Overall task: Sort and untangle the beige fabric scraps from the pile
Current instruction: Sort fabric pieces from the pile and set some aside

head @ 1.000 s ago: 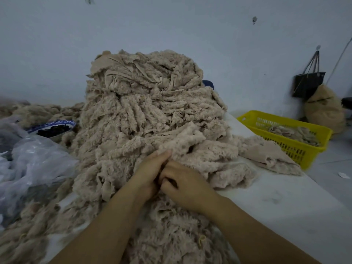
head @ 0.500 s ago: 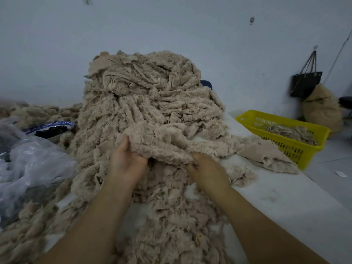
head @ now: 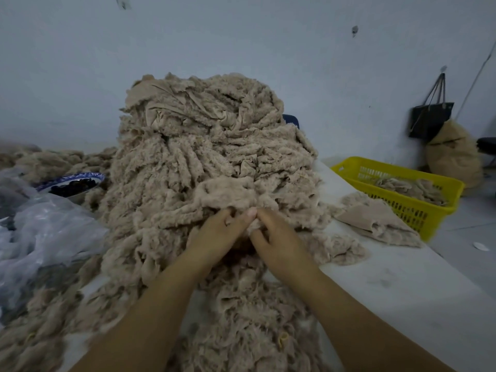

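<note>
Two hands, left hand (head: 214, 237) and right hand (head: 280, 244), pinch one scrap (head: 228, 193) on the near side of the pile (head: 204, 146); freeing it probably needs a gentle pull apart.

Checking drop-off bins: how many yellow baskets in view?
1. The basket sits at the right, beside the table, with scraps in it. The pile could hide others.

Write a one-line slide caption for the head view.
Left hand and right hand pinch beige scraps low on the pile.
</note>
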### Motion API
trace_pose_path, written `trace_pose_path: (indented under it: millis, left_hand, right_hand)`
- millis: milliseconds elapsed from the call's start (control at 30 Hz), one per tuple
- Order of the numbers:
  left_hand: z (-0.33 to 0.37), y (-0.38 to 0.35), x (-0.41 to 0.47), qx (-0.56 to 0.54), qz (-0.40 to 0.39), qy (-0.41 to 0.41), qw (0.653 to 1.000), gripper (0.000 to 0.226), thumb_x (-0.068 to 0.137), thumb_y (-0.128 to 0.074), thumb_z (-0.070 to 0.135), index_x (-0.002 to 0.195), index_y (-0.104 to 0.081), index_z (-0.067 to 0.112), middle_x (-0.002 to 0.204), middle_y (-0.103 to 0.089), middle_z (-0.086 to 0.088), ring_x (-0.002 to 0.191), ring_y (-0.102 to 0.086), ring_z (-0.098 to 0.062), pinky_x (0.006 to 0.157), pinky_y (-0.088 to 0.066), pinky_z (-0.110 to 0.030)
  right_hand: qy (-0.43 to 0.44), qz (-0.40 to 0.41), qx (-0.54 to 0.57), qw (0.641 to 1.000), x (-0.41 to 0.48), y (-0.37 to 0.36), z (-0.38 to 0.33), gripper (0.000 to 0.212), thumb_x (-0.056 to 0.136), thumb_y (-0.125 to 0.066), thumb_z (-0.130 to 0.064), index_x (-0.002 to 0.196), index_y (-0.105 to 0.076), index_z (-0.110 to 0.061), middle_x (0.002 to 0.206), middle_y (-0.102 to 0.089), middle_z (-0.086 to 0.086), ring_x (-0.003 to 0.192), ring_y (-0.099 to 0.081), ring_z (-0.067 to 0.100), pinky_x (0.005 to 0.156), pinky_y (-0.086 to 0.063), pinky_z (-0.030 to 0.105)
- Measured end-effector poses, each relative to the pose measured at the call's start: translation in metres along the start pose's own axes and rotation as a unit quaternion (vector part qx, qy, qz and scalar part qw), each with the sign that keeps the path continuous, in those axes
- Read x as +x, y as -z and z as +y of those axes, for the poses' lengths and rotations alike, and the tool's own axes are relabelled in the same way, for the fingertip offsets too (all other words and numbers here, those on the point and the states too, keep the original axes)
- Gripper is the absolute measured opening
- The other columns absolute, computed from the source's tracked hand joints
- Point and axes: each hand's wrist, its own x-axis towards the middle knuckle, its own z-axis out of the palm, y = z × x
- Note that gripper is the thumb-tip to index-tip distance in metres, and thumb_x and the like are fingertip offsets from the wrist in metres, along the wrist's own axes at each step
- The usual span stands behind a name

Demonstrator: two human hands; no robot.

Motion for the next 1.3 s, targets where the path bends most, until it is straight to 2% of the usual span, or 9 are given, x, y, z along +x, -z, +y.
trace_pose_path:
  millis: [133,267,367,467,667,833,967,1133,1300]
  left_hand:
    - [-0.008,0.011,0.008,0.044,0.038,0.046,0.997,0.026,0.095,-0.062,0.041,0.076,-0.057,0.024,0.068,-0.061,0.010,0.057,-0.059,-0.001,0.050,-0.042,-0.016]
    - [-0.011,0.010,0.011,-0.149,0.097,0.054,0.983,0.021,0.101,-0.054,0.022,0.115,-0.066,0.010,0.100,-0.072,-0.002,0.086,-0.069,-0.016,0.079,-0.058,-0.033]
    - [-0.009,0.035,0.015,-0.389,0.188,0.054,0.900,0.030,0.104,-0.045,0.005,0.126,-0.054,-0.013,0.083,-0.071,0.009,0.068,-0.066,0.001,0.060,-0.052,-0.010]
    - [-0.015,0.058,0.014,-0.489,0.293,0.073,0.818,0.036,0.104,-0.043,0.007,0.138,-0.047,-0.005,0.114,-0.066,-0.011,0.102,-0.065,-0.016,0.081,-0.059,-0.026]
    - [-0.004,0.028,0.008,-0.107,0.301,-0.003,0.948,0.054,0.097,-0.045,0.029,0.147,-0.032,0.012,0.158,-0.029,-0.015,0.139,-0.036,-0.036,0.112,-0.035,-0.049]
    - [-0.011,-0.015,-0.001,0.197,0.102,-0.249,0.943,0.035,0.100,-0.052,0.019,0.135,-0.058,0.016,0.149,-0.046,-0.002,0.140,-0.037,-0.018,0.117,-0.029,-0.040]
    - [-0.033,-0.019,0.008,0.330,-0.059,-0.151,0.930,0.048,0.104,-0.040,0.036,0.152,-0.036,0.029,0.156,-0.036,0.006,0.142,-0.032,-0.016,0.116,-0.028,-0.033]
    - [-0.046,0.006,0.018,0.339,-0.023,-0.029,0.940,0.053,0.105,-0.038,0.037,0.156,-0.026,0.026,0.164,-0.021,0.003,0.147,-0.022,-0.021,0.118,-0.026,-0.036]
    - [-0.044,0.008,0.016,0.351,-0.006,0.025,0.936,0.056,0.106,-0.033,0.035,0.158,-0.017,0.026,0.167,-0.007,0.001,0.151,-0.012,-0.024,0.120,-0.019,-0.040]
  right_hand:
    - [-0.035,-0.049,0.007,0.998,0.002,0.006,0.009,0.038,0.103,-0.044,-0.019,0.139,-0.052,-0.024,0.134,-0.045,-0.016,0.120,-0.040,-0.005,0.091,-0.029,-0.001]
    - [-0.070,-0.024,-0.106,0.992,0.002,0.012,0.016,0.034,0.101,-0.043,-0.018,0.134,-0.053,-0.020,0.131,-0.044,-0.004,0.109,-0.051,0.014,0.085,-0.047,0.029]
    - [-0.183,0.006,-0.212,0.960,0.003,0.025,0.024,0.036,0.102,-0.042,-0.027,0.137,-0.045,-0.018,0.137,-0.038,0.007,0.087,-0.054,0.026,0.066,-0.048,0.037]
    - [-0.256,-0.043,-0.276,0.925,0.002,0.032,0.030,0.043,0.103,-0.043,-0.037,0.140,-0.038,-0.015,0.139,-0.037,0.013,0.084,-0.053,0.028,0.062,-0.042,0.032]
    - [-0.188,-0.111,-0.292,0.931,0.002,0.023,0.029,0.015,0.103,-0.042,-0.019,0.089,-0.039,-0.015,0.077,-0.040,0.002,0.071,-0.042,0.023,0.065,-0.041,0.037]
    - [-0.116,-0.125,-0.137,0.976,0.001,0.018,0.021,0.011,0.100,-0.049,-0.016,0.088,-0.048,-0.016,0.078,-0.046,-0.004,0.068,-0.043,0.013,0.058,-0.034,0.028]
    - [-0.102,-0.088,-0.130,0.982,0.001,0.015,0.018,0.019,0.101,-0.049,-0.026,0.091,-0.057,-0.012,0.088,-0.056,0.003,0.078,-0.052,0.019,0.067,-0.044,0.035]
    - [-0.127,0.099,-0.222,0.962,0.004,0.028,0.024,0.022,0.100,-0.048,-0.024,0.100,-0.065,-0.010,0.108,-0.055,0.007,0.101,-0.046,0.026,0.084,-0.042,0.040]
    - [-0.277,-0.091,-0.271,0.918,0.003,0.036,0.033,0.036,0.098,-0.045,-0.050,0.101,-0.051,-0.015,0.092,-0.047,0.001,0.098,-0.049,0.025,0.069,-0.043,0.035]
